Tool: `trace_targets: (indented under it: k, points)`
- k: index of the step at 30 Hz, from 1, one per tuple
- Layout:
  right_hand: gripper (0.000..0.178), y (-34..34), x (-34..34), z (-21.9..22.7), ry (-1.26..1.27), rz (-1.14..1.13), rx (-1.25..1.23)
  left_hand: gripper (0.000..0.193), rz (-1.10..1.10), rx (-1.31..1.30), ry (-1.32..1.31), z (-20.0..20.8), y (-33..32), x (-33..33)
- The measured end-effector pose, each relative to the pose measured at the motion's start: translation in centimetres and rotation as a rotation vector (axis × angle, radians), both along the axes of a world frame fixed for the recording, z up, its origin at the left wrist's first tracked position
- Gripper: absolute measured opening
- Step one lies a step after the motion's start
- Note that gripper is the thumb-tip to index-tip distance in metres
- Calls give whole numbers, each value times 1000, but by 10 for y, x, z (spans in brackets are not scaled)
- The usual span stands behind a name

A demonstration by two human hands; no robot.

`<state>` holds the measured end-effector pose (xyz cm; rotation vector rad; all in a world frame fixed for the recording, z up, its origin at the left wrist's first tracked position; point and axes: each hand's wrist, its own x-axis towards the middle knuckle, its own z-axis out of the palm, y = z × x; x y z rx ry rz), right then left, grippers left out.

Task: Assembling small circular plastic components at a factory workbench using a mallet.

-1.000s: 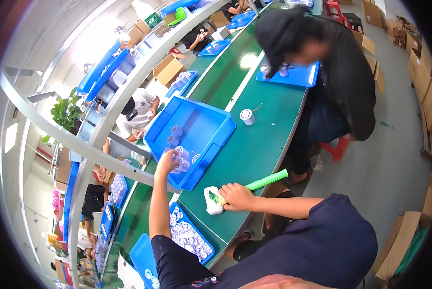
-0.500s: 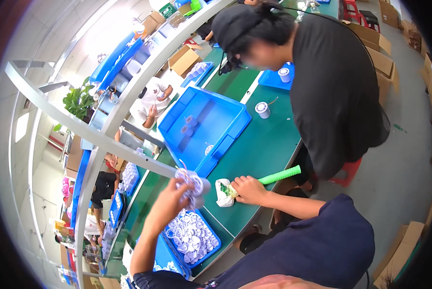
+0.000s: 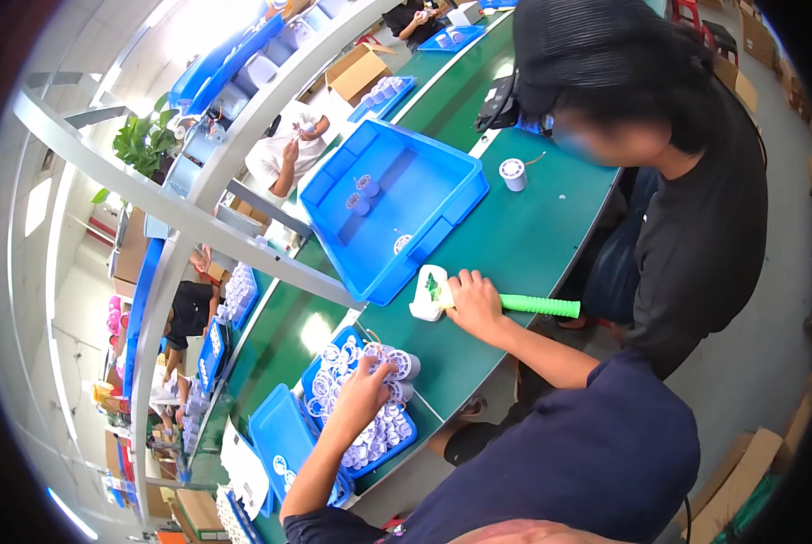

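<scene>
My left hand (image 3: 364,388) is closed around white plastic cylinders (image 3: 405,364) with slotted round ends, apparently two of them. It is over a blue tray (image 3: 401,446) heaped with white rings and small caps (image 3: 376,439). My right hand (image 3: 475,302) is wrapped around a hammer near its head. The hammer's bright green ribbed handle (image 3: 540,306) points right, toward the table's near edge. Its head (image 3: 429,290) is covered in something white, with green showing through. My fingers hide the join between head and handle.
Ahead, a large blue bin (image 3: 404,238) holds a few white cylinders. Beyond it, a white cylinder with a wire (image 3: 513,174) stands on the green table (image 3: 537,231). A co-worker in black (image 3: 696,263) leans in at the right. A grey metal frame (image 3: 270,258) crosses on the left.
My left hand has lowered the white cylinders to just above the ring-filled tray. My right hand stays on the hammer. The co-worker's head has bent lower and moved right, and my view has shifted.
</scene>
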<state>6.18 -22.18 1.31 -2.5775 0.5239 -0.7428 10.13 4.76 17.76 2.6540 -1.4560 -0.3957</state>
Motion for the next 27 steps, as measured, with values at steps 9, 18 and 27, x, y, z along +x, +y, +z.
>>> trace_targets:
  k: [9,18,27]
  points:
    - [58,-15,19,0,-1,-59,-7,53,-84,111,-34,-39,-23,8]
    - [47,-36,-107,84,44,575,544,52,-208,176,57,28,-10,-16]
    - [43,-83,-226,161,595,855,490,54,-236,88,63,139,31,-70]
